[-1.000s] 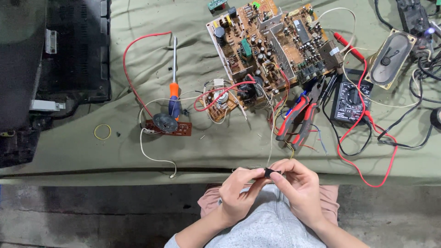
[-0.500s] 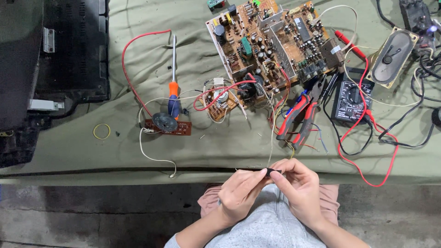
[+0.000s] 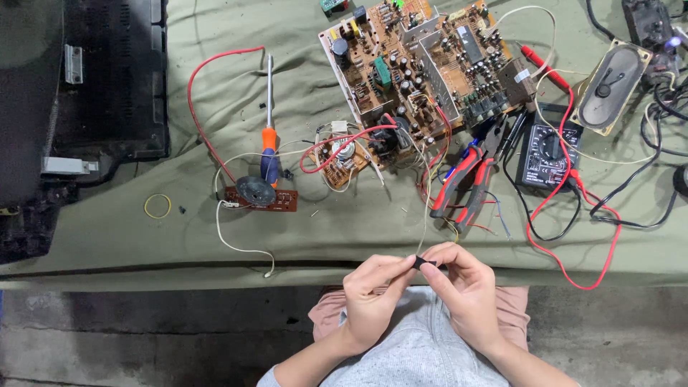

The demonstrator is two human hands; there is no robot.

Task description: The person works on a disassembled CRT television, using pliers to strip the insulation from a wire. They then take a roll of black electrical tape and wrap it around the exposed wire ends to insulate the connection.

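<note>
Tabletop [image 3: 107,236] draped in olive-green cloth [image 3: 301,86], wrinkled, front edge folded over in a straight seam. Below the edge, bare grey concrete floor [image 3: 143,337], stained and mottled, darker patches at left. Upper left, large black plastic casing [image 3: 107,79] with slotted vents, resting on the cloth. Even, soft light from above; faint shadows only. No walls or windows in view.

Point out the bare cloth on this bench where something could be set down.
Free: the cloth strip between the black casing and the yellow rubber band; also the near edge between the white wire and both hands. Crowded: around the big circuit board, red pliers and multimeter.
</note>
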